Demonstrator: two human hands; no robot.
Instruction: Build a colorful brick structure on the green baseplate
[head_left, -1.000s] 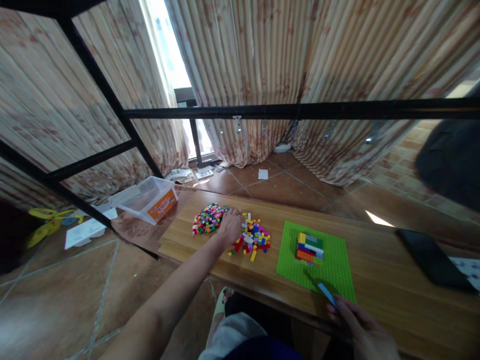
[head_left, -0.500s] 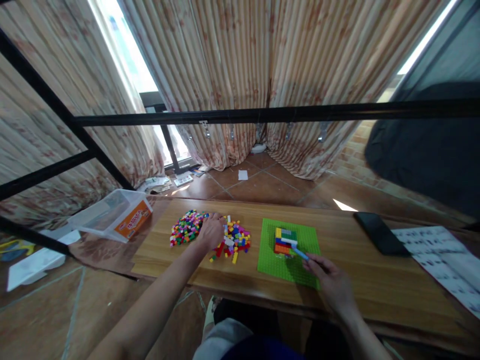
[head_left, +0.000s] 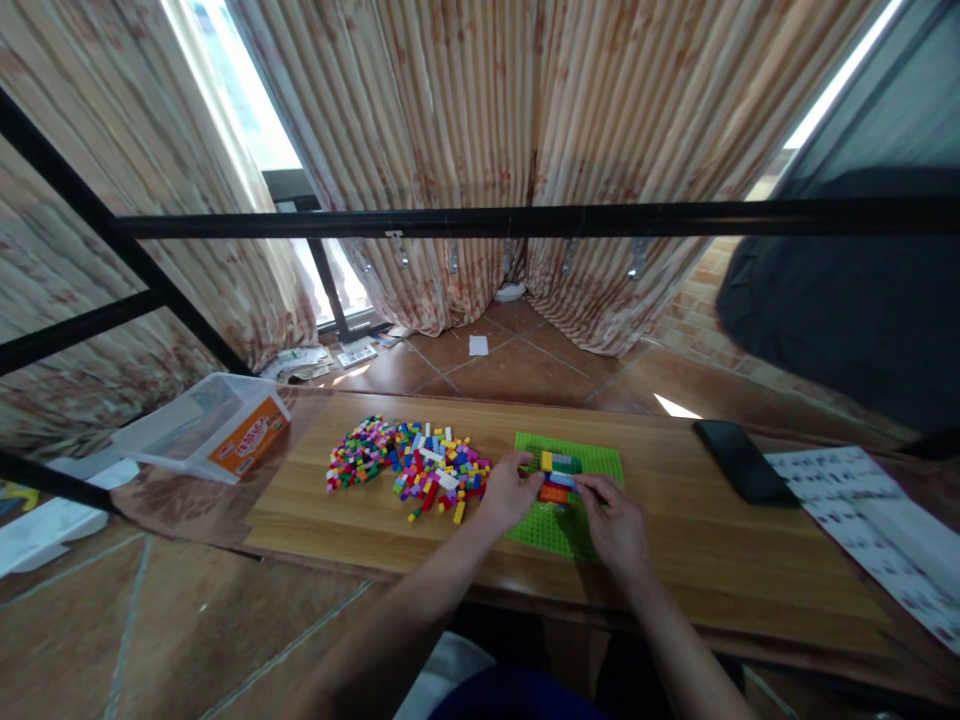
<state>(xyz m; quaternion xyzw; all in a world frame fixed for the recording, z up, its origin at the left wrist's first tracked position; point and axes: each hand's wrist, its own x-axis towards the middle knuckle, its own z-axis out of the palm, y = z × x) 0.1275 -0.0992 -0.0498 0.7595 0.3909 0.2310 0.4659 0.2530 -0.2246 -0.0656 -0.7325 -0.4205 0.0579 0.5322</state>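
The brick stack (head_left: 554, 493) stands layers high on the green baseplate (head_left: 606, 462); loose bricks (head_left: 431, 465) lie toward the table's (head_left: 712, 560) left edge, unjoined. The right hand (head_left: 621, 525) pinches a light-blue brick (head_left: 562, 481); the left hand's (head_left: 510, 492) grip I can't tell.

Beyond the wooden table (head_left: 712, 540), I note floral curtains (head_left: 450, 110), brown floor tiles (head_left: 525, 365) and bright window light.

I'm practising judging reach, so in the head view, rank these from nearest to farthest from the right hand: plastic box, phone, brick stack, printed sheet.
1. Brick stack: on the green board, at the right hand.
2. Phone: on the right.
3. Printed sheet: farther right, past the phone.
4. Plastic box: far left, past the loose bricks.
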